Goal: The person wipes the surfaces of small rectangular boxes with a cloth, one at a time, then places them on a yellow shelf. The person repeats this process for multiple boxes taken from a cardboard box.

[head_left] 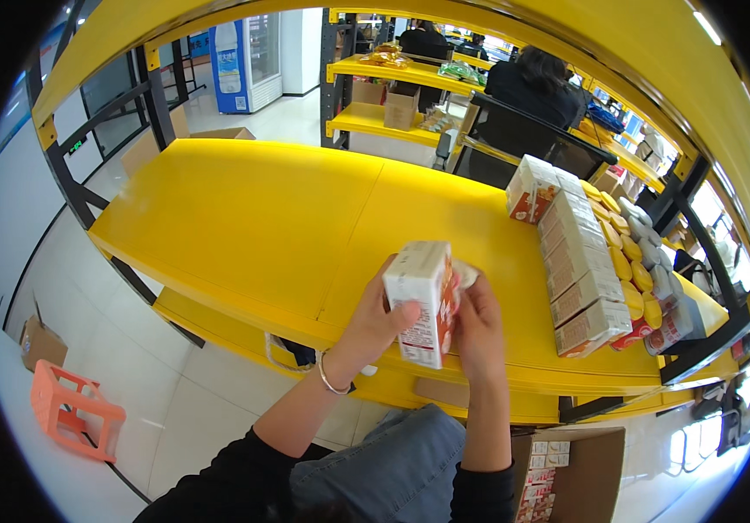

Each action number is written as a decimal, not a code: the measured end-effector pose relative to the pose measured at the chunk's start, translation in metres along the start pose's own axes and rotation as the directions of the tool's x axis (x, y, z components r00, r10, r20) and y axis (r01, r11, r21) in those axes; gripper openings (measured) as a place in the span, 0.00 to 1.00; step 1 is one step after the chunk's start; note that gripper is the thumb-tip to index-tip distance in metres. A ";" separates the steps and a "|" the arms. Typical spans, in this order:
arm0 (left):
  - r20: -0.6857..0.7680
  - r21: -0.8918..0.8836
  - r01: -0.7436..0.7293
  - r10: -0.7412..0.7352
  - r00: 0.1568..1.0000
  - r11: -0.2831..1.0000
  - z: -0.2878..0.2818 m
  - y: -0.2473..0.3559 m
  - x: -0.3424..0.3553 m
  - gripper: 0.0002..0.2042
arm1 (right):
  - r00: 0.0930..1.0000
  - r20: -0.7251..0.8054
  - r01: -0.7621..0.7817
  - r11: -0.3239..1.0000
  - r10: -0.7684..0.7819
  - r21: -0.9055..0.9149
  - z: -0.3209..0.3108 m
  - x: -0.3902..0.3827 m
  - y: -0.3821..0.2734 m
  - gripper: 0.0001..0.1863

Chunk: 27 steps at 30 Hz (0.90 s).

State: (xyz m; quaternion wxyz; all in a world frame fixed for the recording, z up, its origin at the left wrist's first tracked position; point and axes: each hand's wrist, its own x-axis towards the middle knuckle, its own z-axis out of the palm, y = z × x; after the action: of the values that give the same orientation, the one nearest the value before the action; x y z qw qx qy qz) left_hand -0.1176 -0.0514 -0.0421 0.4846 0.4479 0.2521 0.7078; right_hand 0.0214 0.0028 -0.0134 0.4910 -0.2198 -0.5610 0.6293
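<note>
Left grip [382, 315] clasps a white carton [420, 272]; right grip [481, 329] beside it, hold unclear; carton row [577, 261], yellow-topped containers [631, 249] rightward.

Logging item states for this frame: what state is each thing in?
White-and-red carton, hand-held; top looks closed, right side blurred.
Left hand, gripping that carton.
Right hand, curled at its right side; grip unclear.
Carton row, lined up on the yellow shelf.
Yellow-lidded containers, lids on.
Cardboard box, open, small packs inside.
Black chair, occupied.
</note>
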 end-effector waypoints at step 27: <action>-0.492 0.264 -0.346 0.434 0.754 0.900 0.003 -0.004 0.007 0.26 | 0.986 0.071 -0.129 0.953 0.154 -0.275 0.000 -0.007 0.007 0.10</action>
State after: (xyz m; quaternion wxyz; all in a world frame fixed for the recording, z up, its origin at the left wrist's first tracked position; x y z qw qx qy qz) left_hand -0.1137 -0.0439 -0.0415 0.1982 0.3096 0.3335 0.8681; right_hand 0.0218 -0.0026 -0.0214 0.3840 -0.2952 -0.6458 0.5902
